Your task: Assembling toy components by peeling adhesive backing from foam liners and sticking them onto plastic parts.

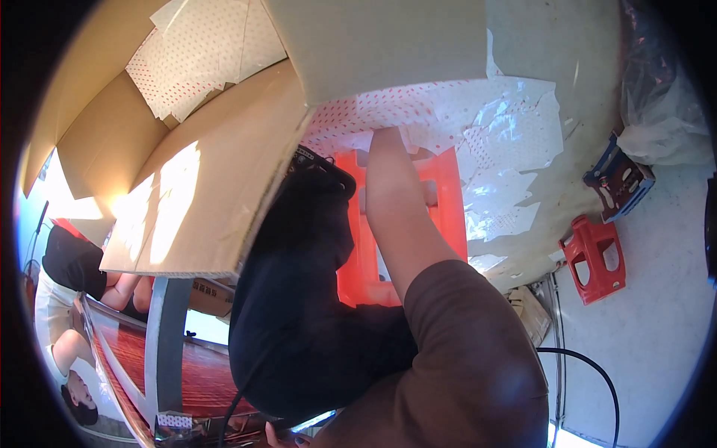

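My right arm, in a brown sleeve, reaches up over a red plastic stool. The bare right forearm ends at a sheet of white paper with red dots, and the right hand is hidden there. What it touches or holds does not show. At the lower edge, a few fingertips of my left hand peek out beside my dark-clothed leg. The rest of that hand is out of sight. A black object lies between my leg and the stool.
A big open cardboard box rises at the upper left. Torn white paper covers the surface beyond the stool. Right of it are a second red stool, a blue-and-dark carton and clear plastic bags. Another person is at far left.
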{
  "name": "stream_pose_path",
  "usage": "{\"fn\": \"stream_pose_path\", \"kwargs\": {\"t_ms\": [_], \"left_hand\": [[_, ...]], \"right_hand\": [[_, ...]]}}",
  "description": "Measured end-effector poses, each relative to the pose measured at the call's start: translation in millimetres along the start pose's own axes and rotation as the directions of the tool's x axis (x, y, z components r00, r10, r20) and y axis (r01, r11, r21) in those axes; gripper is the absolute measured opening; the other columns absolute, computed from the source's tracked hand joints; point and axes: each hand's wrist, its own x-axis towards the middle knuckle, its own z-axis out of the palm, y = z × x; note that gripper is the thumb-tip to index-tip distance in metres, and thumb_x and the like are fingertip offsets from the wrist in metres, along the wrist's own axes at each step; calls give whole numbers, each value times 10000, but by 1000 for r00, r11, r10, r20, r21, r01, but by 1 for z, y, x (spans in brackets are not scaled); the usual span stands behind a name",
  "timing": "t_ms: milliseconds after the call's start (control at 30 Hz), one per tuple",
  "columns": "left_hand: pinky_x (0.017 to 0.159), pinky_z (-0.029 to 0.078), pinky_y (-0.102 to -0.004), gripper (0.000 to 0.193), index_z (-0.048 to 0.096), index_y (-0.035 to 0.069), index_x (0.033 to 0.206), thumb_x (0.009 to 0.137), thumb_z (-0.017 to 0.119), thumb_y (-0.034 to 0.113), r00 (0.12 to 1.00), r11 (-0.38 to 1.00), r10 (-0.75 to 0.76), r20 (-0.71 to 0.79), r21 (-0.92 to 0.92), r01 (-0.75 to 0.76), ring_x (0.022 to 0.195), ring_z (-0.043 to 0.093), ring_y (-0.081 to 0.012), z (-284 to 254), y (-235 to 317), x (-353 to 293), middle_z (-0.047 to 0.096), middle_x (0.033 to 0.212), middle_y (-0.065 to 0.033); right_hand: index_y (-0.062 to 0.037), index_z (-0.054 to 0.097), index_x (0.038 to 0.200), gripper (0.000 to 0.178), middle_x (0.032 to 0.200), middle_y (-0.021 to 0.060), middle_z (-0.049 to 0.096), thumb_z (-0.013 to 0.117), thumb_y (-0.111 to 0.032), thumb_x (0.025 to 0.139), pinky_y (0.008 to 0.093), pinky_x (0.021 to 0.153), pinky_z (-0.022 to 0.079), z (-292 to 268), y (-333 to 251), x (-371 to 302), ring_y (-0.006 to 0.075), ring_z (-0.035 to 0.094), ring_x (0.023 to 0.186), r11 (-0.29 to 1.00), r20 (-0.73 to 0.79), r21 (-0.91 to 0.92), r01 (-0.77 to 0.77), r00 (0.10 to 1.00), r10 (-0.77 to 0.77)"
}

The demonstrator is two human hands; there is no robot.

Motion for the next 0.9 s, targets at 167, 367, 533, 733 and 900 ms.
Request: {"fn": "stream_pose_path", "kwargs": {"t_ms": [167, 367, 533, 733, 900], "left_hand": [[1041, 356, -587, 661, 613, 44, 1117, 853, 372, 599, 993, 993, -85, -84, -87, 78, 1381, 167, -439, 14, -29, -4, 120, 1504, -186], [1045, 338, -600, 664, 602, 39, 1118, 857, 365, 602, 966, 971, -198, -167, -170, 169, 1380, 157, -449, 8, -39, -18, 116, 1501, -198], [1048, 323, -611, 667, 593, 35, 1119, 861, 359, 605, 928, 938, -285, -240, -269, 218, 1380, 149, -458, 6, -36, -21, 112, 1498, -207], [1057, 295, -622, 695, 552, 62, 1183, 866, 366, 652, 983, 999, 52, 175, 6, -54, 1383, 140, -457, -19, 46, 20, 69, 1502, -195], [1065, 253, -621, 732, 557, 102, 1212, 854, 329, 699, 937, 994, -44, 347, -82, 77, 1392, 54, -472, -18, 51, 17, -15, 1506, -190]], "right_hand": [[10, 641, 1019, 249, 964, 102, 661, 592, -171, 855, 328, 717, 540, 54, -12, 32, 201, 633, 855, 997, -30, 46, 56, 998, -55], [4, 638, 1007, 234, 946, 103, 658, 589, -165, 852, 329, 705, 541, 55, 8, 31, 201, 634, 831, 992, -68, 81, 100, 993, -95], [-1, 636, 997, 221, 930, 104, 655, 587, -160, 851, 331, 694, 541, 46, -5, 8, 201, 635, 811, 978, -99, 133, 160, 984, -148], [-8, 633, 985, 206, 912, 105, 652, 584, -154, 848, 332, 682, 542, 1, -3, -78, 201, 636, 788, 955, -79, 164, 245, 969, -235], [-39, 580, 971, 150, 892, 101, 623, 565, -134, 855, 336, 664, 550, -59, -73, -80, 203, 629, 744, 269, 178, -901, 339, 857, -484]]}}
